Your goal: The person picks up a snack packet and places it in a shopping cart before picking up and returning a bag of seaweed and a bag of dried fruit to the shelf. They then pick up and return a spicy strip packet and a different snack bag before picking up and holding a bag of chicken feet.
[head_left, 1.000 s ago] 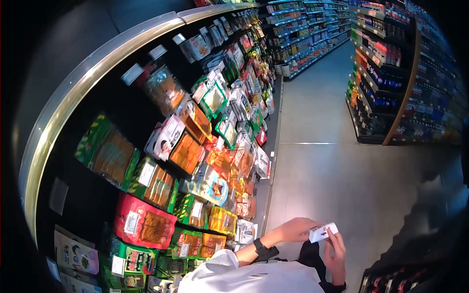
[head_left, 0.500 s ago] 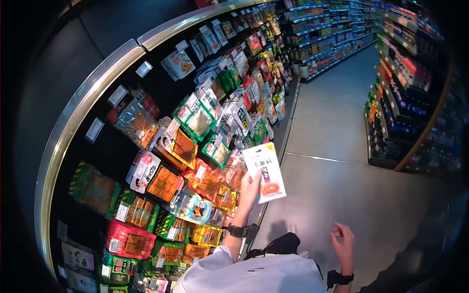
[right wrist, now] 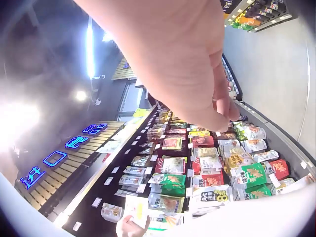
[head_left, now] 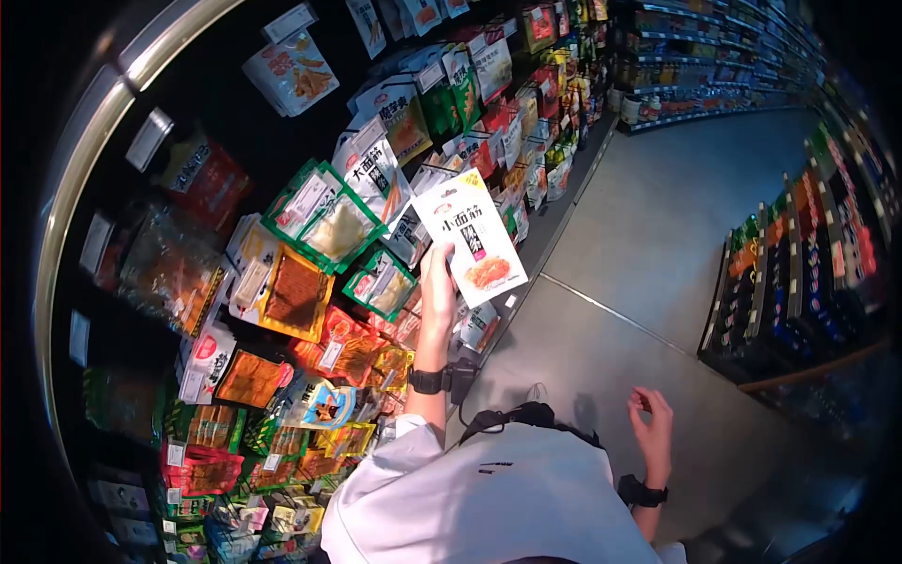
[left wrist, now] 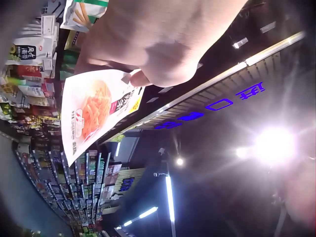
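My left hand pinches a white snack packet by its edge, the thumb lying on its front. Dark lettering and a picture of orange-red strips face up at me. In the left wrist view the same packet hangs from between thumb and fingers. Just beyond it, hooked rows of bags include a white bag and a green-framed bag. Lower right, my right hand hovers over the floor with fingers loosely bent and nothing in them.
A rack of hanging snack bags runs along my left, with a pale metal rail on its outer edge. Bottle shelves stand at the right. Grey aisle floor lies between, and more shelves line the back.
Both hands were at the white packet low in front of me; the right hand has let go. The left hand has carried it up and left toward the rack, its printed front now in view.
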Action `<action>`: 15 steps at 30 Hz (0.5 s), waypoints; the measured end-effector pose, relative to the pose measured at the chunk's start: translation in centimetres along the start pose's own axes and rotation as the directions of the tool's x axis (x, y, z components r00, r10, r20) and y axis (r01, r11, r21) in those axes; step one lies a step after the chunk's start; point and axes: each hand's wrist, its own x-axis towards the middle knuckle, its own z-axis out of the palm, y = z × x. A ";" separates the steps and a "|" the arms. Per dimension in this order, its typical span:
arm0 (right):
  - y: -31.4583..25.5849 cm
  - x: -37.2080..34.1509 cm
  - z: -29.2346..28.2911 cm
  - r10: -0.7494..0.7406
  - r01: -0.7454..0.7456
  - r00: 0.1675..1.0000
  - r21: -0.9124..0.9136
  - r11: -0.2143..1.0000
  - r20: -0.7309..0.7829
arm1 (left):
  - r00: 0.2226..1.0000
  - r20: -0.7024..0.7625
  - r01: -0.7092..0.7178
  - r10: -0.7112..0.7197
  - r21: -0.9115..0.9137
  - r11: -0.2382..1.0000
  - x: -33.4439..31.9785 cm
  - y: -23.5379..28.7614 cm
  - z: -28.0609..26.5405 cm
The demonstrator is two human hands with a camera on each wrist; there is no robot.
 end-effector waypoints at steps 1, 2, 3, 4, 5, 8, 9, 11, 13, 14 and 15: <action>-0.3 2.4 -0.2 -0.009 0.009 1.000 0.005 1.000 0.004 | 0.997 -0.079 0.022 -0.016 0.066 0.998 1.5 0.0 0.8; -0.5 4.8 -0.3 -0.023 0.023 1.000 0.017 1.000 0.003 | 0.997 -0.066 -0.040 0.047 0.111 0.993 3.0 -0.5 1.4; 0.2 6.4 -0.6 -0.043 0.044 0.999 -0.039 0.998 0.018 | 0.992 -0.052 -0.102 0.111 0.155 0.983 4.5 -0.8 1.9; 1.6 8.2 -0.8 -0.084 0.086 0.996 -0.086 0.993 0.021 | 0.965 -0.019 -0.253 0.261 0.185 0.950 6.2 -1.6 2.9; 2.5 10.8 -0.4 -0.135 0.136 0.991 -0.128 0.982 0.017 | 0.973 0.005 -0.229 0.231 0.166 0.959 6.7 0.0 4.9; 3.3 17.0 0.1 -0.032 0.031 0.991 0.010 0.999 0.128 | 0.962 0.016 -0.262 0.272 0.321 0.910 8.5 2.3 9.0; 4.0 19.1 0.2 -0.068 0.060 0.984 0.054 0.997 0.163 | 0.960 0.008 -0.265 0.281 0.366 0.892 9.6 2.2 9.6; 5.6 24.1 0.6 -0.152 0.119 0.961 0.150 0.981 0.229 | 0.938 -0.017 -0.311 0.346 0.397 0.864 12.0 1.9 11.2; 7.6 29.3 0.6 -0.191 0.162 0.944 0.126 0.979 0.269 | 0.902 -0.063 -0.365 0.427 0.418 0.832 14.3 1.9 13.4; 8.5 31.6 0.4 -0.205 0.178 0.935 0.117 0.977 0.289 | 0.885 -0.078 -0.379 0.460 0.454 0.807 15.5 1.8 14.5; 8.5 34.3 -0.4 -0.223 0.196 0.925 0.115 0.974 0.308 | 0.863 -0.126 -0.388 0.489 0.454 0.802 16.6 2.0 16.1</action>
